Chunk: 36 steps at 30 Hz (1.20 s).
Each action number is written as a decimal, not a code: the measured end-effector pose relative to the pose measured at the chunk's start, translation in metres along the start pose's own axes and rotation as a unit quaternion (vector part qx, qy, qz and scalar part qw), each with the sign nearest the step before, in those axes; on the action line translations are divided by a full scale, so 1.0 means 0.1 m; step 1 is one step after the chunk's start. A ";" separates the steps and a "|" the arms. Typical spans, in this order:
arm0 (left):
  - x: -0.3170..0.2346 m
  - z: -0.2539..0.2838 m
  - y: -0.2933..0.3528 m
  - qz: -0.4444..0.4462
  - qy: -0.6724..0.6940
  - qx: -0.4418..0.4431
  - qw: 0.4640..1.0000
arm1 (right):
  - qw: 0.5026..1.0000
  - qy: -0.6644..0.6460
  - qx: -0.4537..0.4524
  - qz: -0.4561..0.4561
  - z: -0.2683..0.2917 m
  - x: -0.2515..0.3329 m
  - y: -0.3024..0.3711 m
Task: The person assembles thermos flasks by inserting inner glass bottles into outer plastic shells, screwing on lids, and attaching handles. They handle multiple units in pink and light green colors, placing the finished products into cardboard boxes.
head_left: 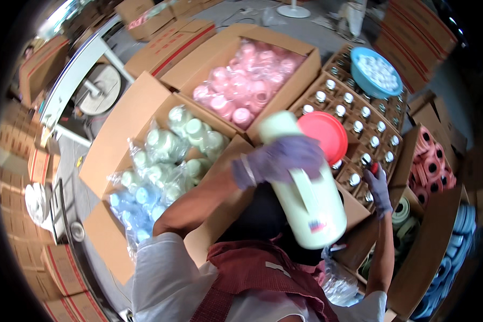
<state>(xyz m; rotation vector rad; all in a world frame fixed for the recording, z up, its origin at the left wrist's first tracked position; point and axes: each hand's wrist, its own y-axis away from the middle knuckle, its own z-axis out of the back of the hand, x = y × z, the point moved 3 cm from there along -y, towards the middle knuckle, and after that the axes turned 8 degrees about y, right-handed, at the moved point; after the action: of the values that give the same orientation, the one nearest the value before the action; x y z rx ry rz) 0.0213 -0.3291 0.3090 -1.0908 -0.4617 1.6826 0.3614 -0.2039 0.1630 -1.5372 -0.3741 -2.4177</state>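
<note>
My left hand (292, 156), in a purple glove and blurred by motion, grips a pale green thermos jug (314, 206) around its middle. The jug tilts in front of my apron, its handle facing up and a small coloured label near one end. A round red plastic disc or lid (327, 134) lies beside my left hand, over the carton. At the divided carton's near right, my gloved right hand (379, 189) has its fingers closed around a small red and dark item (374, 168), too small to name. Silvery-topped bottle-like pieces (358, 127) stand in the cells.
A blue basin (375, 72) of white caps sits on the divided carton. Open cartons hold bagged pink parts (244, 80), bagged pale green parts (161, 140) and light blue parts (139, 206). At right are pink (428, 166), green and blue handled pieces (451, 257). Stacked cartons (64, 268) stand left.
</note>
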 end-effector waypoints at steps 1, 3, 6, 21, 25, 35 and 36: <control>-0.02 -0.18 -0.03 -0.024 -0.012 0.020 0.999 | 0.980 0.166 -0.025 0.105 -0.21 0.02 -0.31; -0.17 -0.44 -0.03 -0.040 -0.059 0.042 0.997 | 0.914 0.349 -0.027 0.204 -0.67 -0.14 -0.87; -0.26 -0.67 0.29 0.035 -0.179 0.054 0.982 | 0.889 0.436 0.050 0.131 -1.40 -0.40 -1.56; 0.95 0.74 4.31 0.776 -0.068 -0.231 0.583 | 0.936 0.282 0.171 0.121 -1.75 0.16 -1.21; 0.83 1.02 2.53 0.511 0.058 -0.295 0.806 | 0.939 0.074 0.319 0.107 -1.73 0.69 -1.10; 1.80 0.32 0.49 0.362 -0.276 0.259 0.852 | 0.751 -0.600 0.234 -0.144 -1.64 0.58 -1.51; 1.81 0.28 0.51 0.404 -0.088 0.193 0.890 | 0.687 -0.672 0.263 -0.090 -1.33 0.34 -1.63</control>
<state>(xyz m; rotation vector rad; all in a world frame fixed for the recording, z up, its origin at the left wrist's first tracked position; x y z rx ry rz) -0.0399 -0.1811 0.2060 -0.8741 0.2803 2.4792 0.1792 -0.1000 0.1262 -2.6422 -1.3244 -0.5824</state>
